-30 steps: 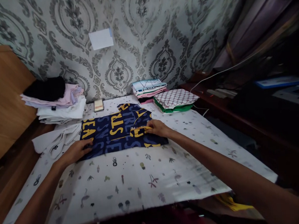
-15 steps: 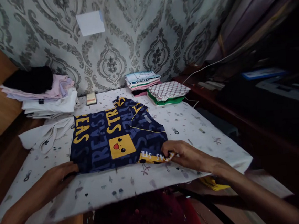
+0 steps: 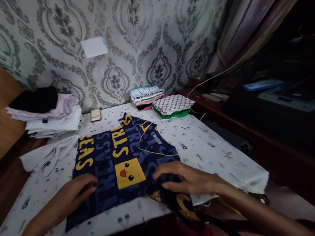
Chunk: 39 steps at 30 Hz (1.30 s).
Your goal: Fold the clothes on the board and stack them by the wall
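Observation:
A navy blue shirt (image 3: 105, 189) with yellow and blue lettering lies spread on the table, its neckline to the right. On its front is a yellow square print (image 3: 129, 173) with a cartoon face. My left hand (image 3: 77, 191) is over the shirt's lower left part, thumb and fingers apart, nothing held. Over the near shoulder, my right hand (image 3: 184, 177) has its fingers stretched out and parted from the thumb. Whether either hand touches the fabric is hard to tell. The near sleeve (image 3: 184, 205) reaches the table's front edge.
A white garment (image 3: 50, 157) lies left of the shirt. Folded clothes form a tall stack (image 3: 52, 120) at the back left. Two smaller piles, one light blue on top (image 3: 147, 92) and one patterned (image 3: 173, 105), sit at the back. A small card-like box (image 3: 95, 115) lies between.
Both hands have let go of the shirt's near edge and moved in over it. The near side and sleeve now spread out towards me. The view has tilted up.

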### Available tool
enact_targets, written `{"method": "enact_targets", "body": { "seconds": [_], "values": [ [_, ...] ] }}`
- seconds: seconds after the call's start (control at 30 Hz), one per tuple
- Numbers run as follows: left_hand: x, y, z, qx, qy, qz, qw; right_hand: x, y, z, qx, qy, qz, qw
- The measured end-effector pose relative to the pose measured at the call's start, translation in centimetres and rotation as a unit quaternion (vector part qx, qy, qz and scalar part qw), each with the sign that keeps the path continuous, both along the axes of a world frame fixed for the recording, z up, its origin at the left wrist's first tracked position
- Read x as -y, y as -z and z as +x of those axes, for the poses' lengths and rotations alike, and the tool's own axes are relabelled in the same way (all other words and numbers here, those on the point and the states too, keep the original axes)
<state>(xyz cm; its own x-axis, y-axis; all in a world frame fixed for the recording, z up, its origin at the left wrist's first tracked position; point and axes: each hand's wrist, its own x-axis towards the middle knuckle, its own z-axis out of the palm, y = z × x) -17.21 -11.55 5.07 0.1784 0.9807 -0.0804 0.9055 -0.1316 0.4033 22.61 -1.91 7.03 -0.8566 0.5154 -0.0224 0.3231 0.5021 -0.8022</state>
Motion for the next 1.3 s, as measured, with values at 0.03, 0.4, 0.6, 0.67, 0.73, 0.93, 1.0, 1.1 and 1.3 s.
{"method": "enact_targets", "body": {
  "seconds": [0.03,0.4,0.6,0.67,0.73,0.93,1.0,1.1,1.3],
  "values": [
    [-1.3,-0.1,1.4,0.022,0.014,0.009,1.0,-0.8,0.6,-1.5,-0.015,-0.008,0.044,0.999],
    [-12.6,6.1,2.5,-0.126,-0.045,0.065,0.989,-12.4,8.1,-11.4,0.129,0.063,0.287,0.947],
    [-13.1,6.4,-4.7,-0.164,-0.177,0.067,0.968,-19.2,6.8,-8.2,0.147,0.229,0.284,0.919],
    [-13.8,6.5,-4.7,-0.162,-0.169,0.09,0.968,-21.5,5.9,-8.7,0.16,0.285,0.261,0.908],
    [-14.8,6.4,-3.7,-0.149,-0.14,0.12,0.972,-24.2,5.2,-10.0,0.19,0.326,0.234,0.896],
    [-20.1,5.3,0.7,-0.019,-0.047,0.159,0.986,-29.5,4.8,-13.4,0.242,0.299,0.186,0.904],
    [-22.8,5.0,1.8,0.035,-0.038,0.166,0.985,-29.1,4.9,-13.5,0.225,0.284,0.209,0.908],
    [-27.4,5.1,3.0,0.104,-0.055,0.146,0.982,-27.1,5.2,-13.0,0.175,0.246,0.26,0.917],
    [-33.9,5.7,4.7,0.146,-0.022,0.128,0.981,-24.2,6.0,-11.6,0.095,0.054,0.432,0.895]
  ]
}}
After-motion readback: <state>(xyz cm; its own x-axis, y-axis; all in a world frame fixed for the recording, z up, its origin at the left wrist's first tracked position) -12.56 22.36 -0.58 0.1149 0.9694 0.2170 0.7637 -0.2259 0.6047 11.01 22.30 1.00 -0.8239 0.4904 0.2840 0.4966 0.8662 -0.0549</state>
